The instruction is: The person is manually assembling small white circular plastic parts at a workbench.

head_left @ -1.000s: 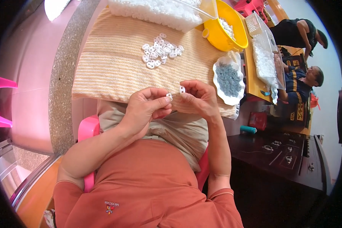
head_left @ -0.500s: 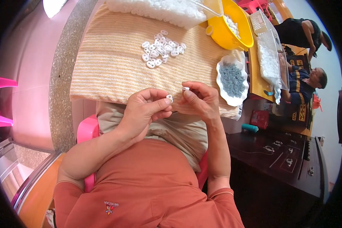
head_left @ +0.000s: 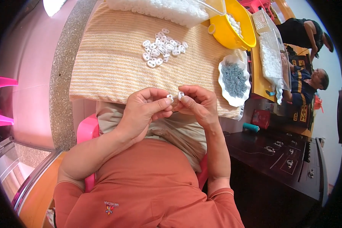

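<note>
Between thumb and forefinger of my left hand (head_left: 146,105) is a small white plastic piece with holes (head_left: 170,98). My right hand (head_left: 199,104) pinches a second small white oval piece (head_left: 180,95) just to the right of it, with only a narrow gap between the two. Both hands are over the near edge of the cloth-covered table. Beyond them lies a loose pile of white two-holed oval pieces (head_left: 161,48). Right of my right hand stands a white scalloped dish (head_left: 232,100) full of small grey metal parts, too small to name surely.
A clear bin (head_left: 215,8) of white pieces stands at the far edge, beside a yellow basin (head_left: 250,34) holding more. Striped cloth (head_left: 106,64) covers the table. Further right, a person (head_left: 302,85) sits near a clear tray of white pieces (head_left: 270,62); another person (head_left: 304,34) stands behind.
My right hand has shifted slightly left, and its white piece has turned from edge-on to upright, closer to the left one. My left hand has hardly moved.
</note>
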A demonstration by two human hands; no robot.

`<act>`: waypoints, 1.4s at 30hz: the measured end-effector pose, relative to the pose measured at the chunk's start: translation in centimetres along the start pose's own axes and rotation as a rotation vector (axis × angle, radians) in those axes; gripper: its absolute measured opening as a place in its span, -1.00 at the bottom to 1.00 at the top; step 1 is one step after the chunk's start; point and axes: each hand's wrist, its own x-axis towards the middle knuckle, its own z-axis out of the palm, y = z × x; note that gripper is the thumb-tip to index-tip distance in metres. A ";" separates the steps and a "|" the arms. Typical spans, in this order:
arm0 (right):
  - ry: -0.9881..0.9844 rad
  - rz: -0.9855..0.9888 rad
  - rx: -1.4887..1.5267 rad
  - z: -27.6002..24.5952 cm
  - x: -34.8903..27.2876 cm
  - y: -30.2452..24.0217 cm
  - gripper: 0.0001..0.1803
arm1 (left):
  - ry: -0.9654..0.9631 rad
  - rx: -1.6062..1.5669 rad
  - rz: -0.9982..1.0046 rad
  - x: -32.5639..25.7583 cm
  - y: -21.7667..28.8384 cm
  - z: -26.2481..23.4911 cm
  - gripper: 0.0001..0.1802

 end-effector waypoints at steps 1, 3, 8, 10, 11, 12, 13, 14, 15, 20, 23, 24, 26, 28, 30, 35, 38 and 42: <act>-0.008 -0.002 0.021 0.1 0.0 0.0 -0.72 | -0.001 0.001 0.001 0.0 0.0 0.0 -0.83; -0.015 -0.004 0.042 0.2 -0.1 0.0 -0.71 | -0.001 0.000 -0.001 0.0 0.1 0.1 -0.82; -0.038 -0.070 0.005 0.3 0.0 0.2 -0.67 | 0.000 0.007 -0.002 0.0 0.1 0.0 -0.82; -0.037 -0.068 0.004 0.3 0.0 0.2 -0.67 | -0.001 0.012 -0.006 0.0 0.2 0.1 -0.82; -0.035 -0.067 0.003 0.3 0.0 0.2 -0.67 | -0.001 0.012 -0.006 0.0 0.2 0.1 -0.82; -0.035 -0.067 0.003 0.3 0.0 0.1 -0.67 | -0.004 0.010 -0.006 0.0 0.2 0.1 -0.82; -0.039 -0.055 0.017 0.3 0.0 0.0 -0.67 | -0.007 0.008 -0.005 0.0 0.2 0.1 -0.82; -0.043 -0.043 0.032 0.4 -0.1 0.0 -0.67 | -0.007 0.009 -0.006 0.0 0.2 0.1 -0.82; -0.042 -0.042 0.033 0.4 -0.1 0.0 -0.67 | -0.009 0.010 -0.007 -0.1 0.2 0.1 -0.82; -0.024 -0.031 0.038 0.5 -0.1 0.0 -0.68 | -0.006 0.011 -0.012 -0.1 0.2 0.2 -0.82; -0.033 -0.042 0.055 0.4 -0.2 0.0 -0.68 | -0.007 0.022 -0.013 -0.1 0.1 0.1 -0.82; -0.033 -0.042 0.055 0.4 -0.2 0.0 -0.68 | -0.013 0.026 -0.013 0.0 0.1 0.0 -0.82; -0.031 -0.034 0.054 0.4 -0.3 -0.2 -0.68 | -0.018 0.030 -0.013 0.0 0.1 0.0 -0.82; -0.032 -0.032 0.041 0.4 -0.3 -0.2 -0.68 | -0.014 0.017 -0.012 0.0 0.0 0.1 -0.82; -0.034 -0.030 0.028 0.4 -0.3 -0.3 -0.67 | -0.015 0.023 -0.010 -0.1 0.0 0.1 -0.82; -0.056 -0.048 0.004 0.4 -0.4 -0.3 -0.68 | -0.019 0.022 -0.005 -0.1 0.1 0.1 -0.82; -0.058 -0.050 0.011 0.5 -0.4 -0.3 -0.68 | -0.014 0.027 -0.009 -0.1 0.1 0.2 -0.83; -0.083 -0.067 0.029 0.5 -0.3 -0.1 -0.68 | -0.021 0.029 -0.007 0.0 -0.1 0.0 -0.83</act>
